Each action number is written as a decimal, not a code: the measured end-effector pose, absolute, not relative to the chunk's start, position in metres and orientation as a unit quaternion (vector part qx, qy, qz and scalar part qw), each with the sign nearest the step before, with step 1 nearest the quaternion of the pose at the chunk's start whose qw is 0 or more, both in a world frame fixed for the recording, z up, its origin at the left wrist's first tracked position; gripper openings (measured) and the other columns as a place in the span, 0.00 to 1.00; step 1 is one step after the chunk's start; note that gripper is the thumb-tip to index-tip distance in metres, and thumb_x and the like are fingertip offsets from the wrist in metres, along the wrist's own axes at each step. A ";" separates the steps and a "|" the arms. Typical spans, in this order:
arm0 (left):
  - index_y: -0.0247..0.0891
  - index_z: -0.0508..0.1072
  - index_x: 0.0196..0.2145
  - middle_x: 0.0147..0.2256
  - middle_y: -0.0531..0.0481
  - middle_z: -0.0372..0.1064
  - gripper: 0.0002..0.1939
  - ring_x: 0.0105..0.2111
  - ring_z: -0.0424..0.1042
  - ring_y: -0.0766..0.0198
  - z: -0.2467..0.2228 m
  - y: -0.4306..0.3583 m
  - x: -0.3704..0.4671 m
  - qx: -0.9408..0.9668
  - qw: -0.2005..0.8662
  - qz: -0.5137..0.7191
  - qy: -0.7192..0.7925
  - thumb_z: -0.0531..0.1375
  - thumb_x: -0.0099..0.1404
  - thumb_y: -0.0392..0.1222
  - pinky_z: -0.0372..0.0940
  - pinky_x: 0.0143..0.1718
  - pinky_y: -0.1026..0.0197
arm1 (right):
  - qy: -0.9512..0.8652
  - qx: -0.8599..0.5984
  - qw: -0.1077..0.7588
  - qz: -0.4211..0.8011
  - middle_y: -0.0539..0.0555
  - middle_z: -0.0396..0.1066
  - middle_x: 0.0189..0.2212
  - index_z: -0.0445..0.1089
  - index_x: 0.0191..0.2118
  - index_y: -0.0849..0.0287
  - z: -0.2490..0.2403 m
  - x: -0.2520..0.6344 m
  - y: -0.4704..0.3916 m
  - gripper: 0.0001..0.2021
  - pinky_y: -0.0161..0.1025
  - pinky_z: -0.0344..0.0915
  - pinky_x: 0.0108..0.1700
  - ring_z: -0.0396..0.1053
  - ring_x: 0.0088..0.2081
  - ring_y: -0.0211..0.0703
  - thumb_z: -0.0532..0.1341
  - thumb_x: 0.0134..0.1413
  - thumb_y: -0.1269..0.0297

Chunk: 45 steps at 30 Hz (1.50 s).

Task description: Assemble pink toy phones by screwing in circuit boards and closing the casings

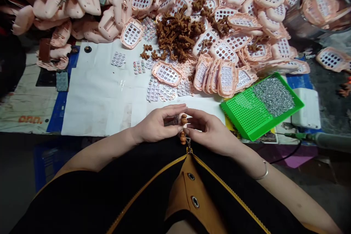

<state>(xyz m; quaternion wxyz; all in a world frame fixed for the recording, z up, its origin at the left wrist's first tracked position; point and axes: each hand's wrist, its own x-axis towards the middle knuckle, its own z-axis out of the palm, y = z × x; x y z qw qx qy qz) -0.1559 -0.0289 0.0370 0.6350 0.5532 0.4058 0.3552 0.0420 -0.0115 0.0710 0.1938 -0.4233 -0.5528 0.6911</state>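
Observation:
Close to my body, at the table's front edge, my left hand [159,123] and my right hand [205,128] meet at their fingertips around a small assembly. Brown knobbed pieces [183,119] stick out between the fingers, with a pale part beside them that is mostly hidden. Both hands have curled fingers and grip it from either side. Beyond them lies a pink shell with a holed white insert [166,73], near sheets of small printed buttons [153,89].
A heap of brown parts [177,34] sits among many pink shells [226,78]. On the right, a green basket [246,117] holds small metal pieces, beside a white box [307,108]. A metal container [294,20] stands at the back right.

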 end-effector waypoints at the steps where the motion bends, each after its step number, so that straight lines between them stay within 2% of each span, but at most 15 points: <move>1: 0.39 0.72 0.57 0.63 0.38 0.61 0.29 0.62 0.63 0.48 0.038 -0.029 -0.155 0.569 0.622 0.354 0.405 0.64 0.57 0.35 0.60 0.62 0.44 | -0.554 -0.431 0.193 0.686 0.59 0.77 0.48 0.68 0.55 0.58 0.072 0.041 -0.012 0.26 0.46 0.75 0.51 0.78 0.45 0.47 0.63 0.47 0.68; 5: 0.38 0.69 0.59 0.62 0.37 0.62 0.31 0.63 0.61 0.46 0.046 -0.030 -0.149 0.619 0.572 0.350 0.409 0.62 0.56 0.34 0.59 0.63 0.42 | -0.590 -0.471 0.190 0.628 0.58 0.76 0.48 0.65 0.54 0.57 0.068 0.038 -0.017 0.25 0.47 0.74 0.51 0.77 0.45 0.47 0.61 0.47 0.71; 9: 0.34 0.65 0.62 0.62 0.35 0.61 0.36 0.60 0.65 0.46 0.057 -0.034 -0.140 0.617 0.565 0.348 0.423 0.61 0.55 0.31 0.63 0.60 0.45 | -0.582 -0.513 0.167 0.609 0.57 0.78 0.41 0.67 0.51 0.59 0.060 0.040 -0.017 0.20 0.45 0.75 0.41 0.78 0.38 0.46 0.58 0.50 0.71; 11: 0.36 0.67 0.61 0.62 0.36 0.61 0.33 0.60 0.66 0.47 0.059 -0.034 -0.139 0.603 0.576 0.350 0.427 0.61 0.56 0.32 0.64 0.59 0.46 | -0.561 -0.475 0.182 0.653 0.57 0.77 0.42 0.66 0.52 0.58 0.060 0.043 -0.015 0.21 0.44 0.75 0.41 0.78 0.38 0.45 0.58 0.51 0.69; 15: 0.42 0.72 0.56 0.63 0.40 0.59 0.23 0.61 0.64 0.51 0.053 -0.031 -0.145 0.569 0.613 0.347 0.423 0.60 0.62 0.35 0.66 0.58 0.49 | -0.523 -0.378 0.212 0.734 0.57 0.76 0.48 0.60 0.60 0.55 0.061 0.052 -0.013 0.26 0.44 0.75 0.46 0.78 0.44 0.45 0.60 0.54 0.66; 22: 0.44 0.72 0.56 0.63 0.41 0.61 0.24 0.64 0.59 0.51 0.048 -0.024 -0.152 0.590 0.616 0.348 0.390 0.62 0.62 0.36 0.65 0.59 0.49 | -0.502 -0.375 0.216 0.749 0.56 0.76 0.47 0.61 0.59 0.54 0.053 0.056 -0.011 0.27 0.44 0.76 0.47 0.78 0.45 0.45 0.64 0.54 0.64; 28: 0.37 0.73 0.50 0.60 0.37 0.60 0.21 0.57 0.68 0.52 0.058 -0.023 -0.145 0.562 0.626 0.330 0.427 0.62 0.58 0.34 0.69 0.54 0.51 | -0.480 -0.386 0.202 0.761 0.55 0.78 0.42 0.64 0.56 0.55 0.061 0.051 -0.009 0.23 0.40 0.76 0.40 0.78 0.36 0.41 0.64 0.54 0.62; 37: 0.38 0.70 0.40 0.51 0.41 0.64 0.16 0.52 0.69 0.53 0.069 -0.019 -0.141 0.587 0.594 0.310 0.455 0.61 0.51 0.32 0.70 0.49 0.50 | -0.448 -0.389 0.174 0.786 0.52 0.77 0.37 0.62 0.52 0.57 0.072 0.046 -0.010 0.22 0.37 0.74 0.35 0.76 0.30 0.37 0.62 0.50 0.68; 41: 0.37 0.69 0.38 0.47 0.43 0.65 0.16 0.46 0.71 0.57 0.069 -0.021 -0.138 0.619 0.558 0.318 0.453 0.57 0.50 0.28 0.71 0.45 0.53 | -0.540 -0.425 0.170 0.706 0.54 0.74 0.39 0.62 0.51 0.58 0.079 0.041 -0.014 0.20 0.37 0.72 0.33 0.74 0.31 0.38 0.58 0.49 0.70; 45: 0.39 0.69 0.37 0.45 0.45 0.65 0.20 0.48 0.68 0.59 0.054 -0.026 -0.138 0.635 0.503 0.365 0.459 0.51 0.48 0.23 0.70 0.45 0.56 | -0.643 -0.462 0.137 0.595 0.55 0.71 0.39 0.62 0.50 0.58 0.084 0.036 -0.019 0.19 0.40 0.71 0.35 0.73 0.34 0.41 0.55 0.50 0.70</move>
